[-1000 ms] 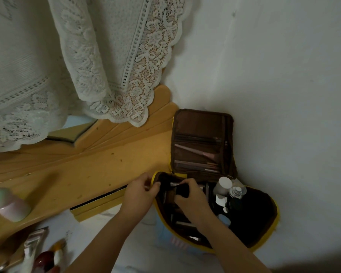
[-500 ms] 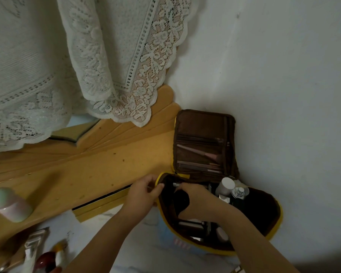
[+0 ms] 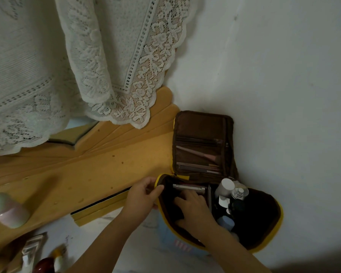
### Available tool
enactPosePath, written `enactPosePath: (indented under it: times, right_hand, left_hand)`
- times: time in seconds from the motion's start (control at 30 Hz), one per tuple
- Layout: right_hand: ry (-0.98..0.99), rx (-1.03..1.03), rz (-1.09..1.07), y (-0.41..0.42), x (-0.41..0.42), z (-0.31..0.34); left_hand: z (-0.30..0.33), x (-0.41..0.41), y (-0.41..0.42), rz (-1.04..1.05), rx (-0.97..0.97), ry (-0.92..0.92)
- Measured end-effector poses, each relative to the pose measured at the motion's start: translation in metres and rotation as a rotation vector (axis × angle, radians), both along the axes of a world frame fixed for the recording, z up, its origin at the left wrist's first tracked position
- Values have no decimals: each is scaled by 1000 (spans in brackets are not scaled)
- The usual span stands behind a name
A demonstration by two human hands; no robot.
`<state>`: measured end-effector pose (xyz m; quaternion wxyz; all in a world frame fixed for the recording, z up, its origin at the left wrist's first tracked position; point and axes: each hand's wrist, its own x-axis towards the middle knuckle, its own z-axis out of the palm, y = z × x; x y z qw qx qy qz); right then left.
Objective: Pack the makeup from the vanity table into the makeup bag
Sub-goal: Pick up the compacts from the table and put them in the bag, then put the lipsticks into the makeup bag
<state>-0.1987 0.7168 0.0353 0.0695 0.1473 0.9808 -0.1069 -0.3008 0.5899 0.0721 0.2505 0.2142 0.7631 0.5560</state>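
Observation:
The makeup bag, brown inside with yellow trim, stands open in the corner, its lid leaning on the wall with brushes in its pockets. My left hand pinches the bag's left rim. My right hand is down inside the left compartment, its fingers and thumb curled round a dark item that is mostly hidden. A silver case lies just beyond my fingers. A white-capped bottle, a clear bottle and a blue item fill the middle of the bag.
A pink and green jar sits on the wooden ledge at the left. A silver tube and a red bottle lie at the bottom left. A lace cloth hangs above. The white wall closes the right side.
My right hand has gone from the bag's opening down into the left compartment with the dark item. My left hand has stayed on the rim.

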Motion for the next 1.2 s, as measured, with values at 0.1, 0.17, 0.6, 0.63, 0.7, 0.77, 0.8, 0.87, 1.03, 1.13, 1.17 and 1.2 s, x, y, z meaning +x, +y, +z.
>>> enactPosePath:
  times: [0.1,0.17,0.6,0.63,0.7,0.77,0.8,0.87,1.03,1.13,1.17,1.2]
  right_hand:
    - [-22,-65,10,4,0,7]
    - [-29,-49,-5,-1,1,8]
    - [52,-40,-64,-3,44,25]
    - [71,-67,-66,-3,50,27]
    - [103,-150,-68,-6,63,30]
    - [107,-232,-51,-12,79,31]
    - [87,-262,-31,-17,87,30]
    - [46,-283,36,-27,102,24]
    - [-104,-295,171,-60,124,6]
    - [-131,-310,231,-82,129,0]
    - [-136,-314,248,-89,129,-1]
    - [-145,-319,260,-97,128,-2]
  left_hand:
    - [-3,2,1,19,12,-50]
    - [-4,5,4,24,4,-57]
    - [-5,44,-11,151,-101,-33]
    - [-6,50,-16,173,-119,-8]
    - [-11,63,-29,209,-167,27]
    - [-17,80,-45,236,-224,50]
    - [-22,89,-55,249,-263,76]
    - [-31,109,-75,253,-366,157]
    - [-48,155,-131,225,-560,252]
    - [-53,170,-165,267,-610,215]
    - [-53,173,-176,292,-620,205]
    - [-53,175,-187,316,-630,197]
